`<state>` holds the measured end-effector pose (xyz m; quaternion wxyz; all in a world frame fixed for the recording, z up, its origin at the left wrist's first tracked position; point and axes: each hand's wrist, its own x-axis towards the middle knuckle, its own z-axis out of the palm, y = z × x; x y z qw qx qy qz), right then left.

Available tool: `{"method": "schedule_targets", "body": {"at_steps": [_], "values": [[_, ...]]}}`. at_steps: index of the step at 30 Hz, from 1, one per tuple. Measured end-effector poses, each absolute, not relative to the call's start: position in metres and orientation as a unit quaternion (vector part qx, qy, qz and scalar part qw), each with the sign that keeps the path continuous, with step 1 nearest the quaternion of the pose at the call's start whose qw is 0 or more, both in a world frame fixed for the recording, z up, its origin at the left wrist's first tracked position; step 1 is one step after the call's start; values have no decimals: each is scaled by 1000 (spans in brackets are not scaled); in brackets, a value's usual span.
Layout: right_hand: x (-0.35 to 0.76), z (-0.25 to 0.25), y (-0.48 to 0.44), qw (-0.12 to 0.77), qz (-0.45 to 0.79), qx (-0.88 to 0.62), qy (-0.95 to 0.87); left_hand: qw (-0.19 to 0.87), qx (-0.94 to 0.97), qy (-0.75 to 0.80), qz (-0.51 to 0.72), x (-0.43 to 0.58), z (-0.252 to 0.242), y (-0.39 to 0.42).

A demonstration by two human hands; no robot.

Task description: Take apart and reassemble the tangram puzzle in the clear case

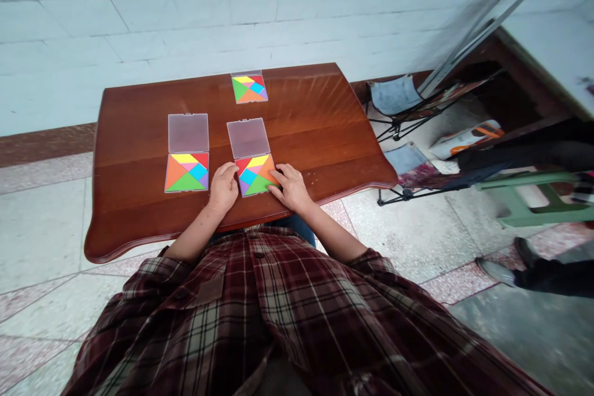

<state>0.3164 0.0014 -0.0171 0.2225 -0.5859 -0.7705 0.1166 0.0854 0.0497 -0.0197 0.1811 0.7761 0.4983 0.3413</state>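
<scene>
Three flat tangram boxes with coloured pieces lie on a brown wooden table [139, 223]. The near middle tangram box [254, 174] has its clear lid [248, 137] folded open behind it. My left hand [223, 185] rests at its left edge, fingers curled against the side. My right hand [290, 185] lies at its right edge with fingertips on the orange piece. A second open tangram box [187, 172] sits to the left, its lid [188, 132] flipped back. A third tangram box [249, 88] lies near the far edge, away from both hands.
Folding stools [401, 99] and bags crowd the floor right of the table. A green stool [533, 198] stands further right. Another person's shoes [505, 266] show at the right edge. A tiled wall runs behind the table.
</scene>
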Motion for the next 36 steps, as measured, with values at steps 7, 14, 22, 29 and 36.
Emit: {"method": "schedule_targets", "body": {"at_steps": [7,14,22,29,36], "values": [[317,-17,1,217,114,-586,-773,184,777,496,340,85,-20,50],[316,-16,0,227,115,-584,-771,184,777,498,338,86,-18,50],[307,-11,-4,206,115,-544,-805,174,782,497,333,88,-16,49],[307,-12,-3,200,123,-555,-798,173,786,497,326,87,-16,50],[307,-14,-3,208,109,-544,-806,182,782,497,328,87,-15,50]]}}
